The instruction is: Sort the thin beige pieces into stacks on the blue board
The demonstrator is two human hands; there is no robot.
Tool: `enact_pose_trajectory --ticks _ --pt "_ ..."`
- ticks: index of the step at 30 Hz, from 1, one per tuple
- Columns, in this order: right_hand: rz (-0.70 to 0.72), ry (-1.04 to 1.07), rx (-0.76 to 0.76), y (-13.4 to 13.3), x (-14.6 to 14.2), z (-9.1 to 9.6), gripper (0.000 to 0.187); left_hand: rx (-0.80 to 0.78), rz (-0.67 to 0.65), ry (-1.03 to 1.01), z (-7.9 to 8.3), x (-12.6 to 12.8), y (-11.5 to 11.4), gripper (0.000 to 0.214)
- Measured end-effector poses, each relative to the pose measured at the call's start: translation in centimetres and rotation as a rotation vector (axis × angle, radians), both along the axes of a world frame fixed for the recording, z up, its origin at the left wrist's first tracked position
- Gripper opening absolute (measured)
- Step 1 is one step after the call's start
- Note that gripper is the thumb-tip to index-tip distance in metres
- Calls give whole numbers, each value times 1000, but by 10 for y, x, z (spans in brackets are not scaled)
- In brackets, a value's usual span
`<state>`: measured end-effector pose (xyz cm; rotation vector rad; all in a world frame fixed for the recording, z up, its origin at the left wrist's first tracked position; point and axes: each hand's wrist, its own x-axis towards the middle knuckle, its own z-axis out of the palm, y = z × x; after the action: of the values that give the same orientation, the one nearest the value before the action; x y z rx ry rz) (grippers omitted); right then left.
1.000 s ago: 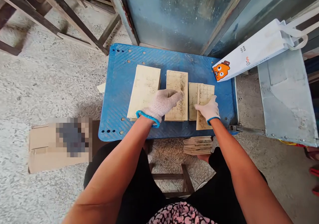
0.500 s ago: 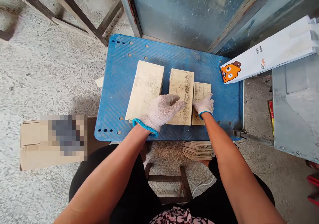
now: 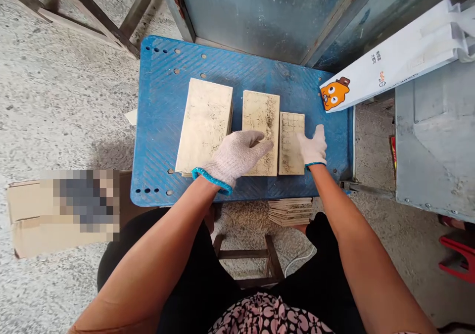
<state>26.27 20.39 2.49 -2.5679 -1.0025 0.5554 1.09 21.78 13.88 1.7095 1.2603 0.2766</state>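
Three stacks of flat, cream-coloured boards lie side by side on a blue plastic table (image 3: 159,141). The left stack (image 3: 206,119) is the largest. Dark specks mark the middle stack (image 3: 260,109) and the small right stack (image 3: 291,141). My left hand (image 3: 241,153), in a white knit glove with a blue cuff, is over the middle stack's lower left, fingers apart and holding nothing. My right hand (image 3: 313,145), gloved alike, is just off the right edge of the small stack, thumb and fingers apart, with nothing in it.
A white paper bag (image 3: 389,62) with an orange cartoon leans across the table's right corner beside a metal cabinet (image 3: 434,141). More boards (image 3: 291,212) are stacked below the front edge. A cardboard box (image 3: 25,215) is at left, a wooden stool (image 3: 243,254) below, a red stool (image 3: 458,257) at right.
My right hand has moved off the small stack to its right side, its fingers opening. My left hand stays over the middle stack. The whole view has shifted slightly.
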Motion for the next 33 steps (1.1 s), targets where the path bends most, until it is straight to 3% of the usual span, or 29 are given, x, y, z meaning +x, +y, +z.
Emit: enact_pose_trajectory --ticks 2,4,9,12,17,19,22,27,33 --pt "32 88 49 -15 11 11 71 18 -24 12 2 4 -1 35" --pt "118 158 -15 -38 20 24 56 32 -59 15 3 8 -4 36" --pt "388 58 -591 -116 20 60 36 34 -122 17 4 19 -13 37" --pt "408 -46 -825 -160 7 68 41 38 -147 21 7 24 -19 36" --pt "204 -60 -724 -220 -32 51 111 57 -191 -4 8 31 -27 34" --pt "153 -76 -681 -238 -49 39 125 48 -211 -28 6 34 -29 35" --pt "97 -83 -658 -255 -65 20 134 39 -212 -52 4 35 -33 36" --pt "41 -85 -581 -264 -64 -6 131 31 -234 -65 1 34 -41 37" --pt "8 -155 -517 -265 -69 -20 129 8 -245 -19 -5 39 -45 38"
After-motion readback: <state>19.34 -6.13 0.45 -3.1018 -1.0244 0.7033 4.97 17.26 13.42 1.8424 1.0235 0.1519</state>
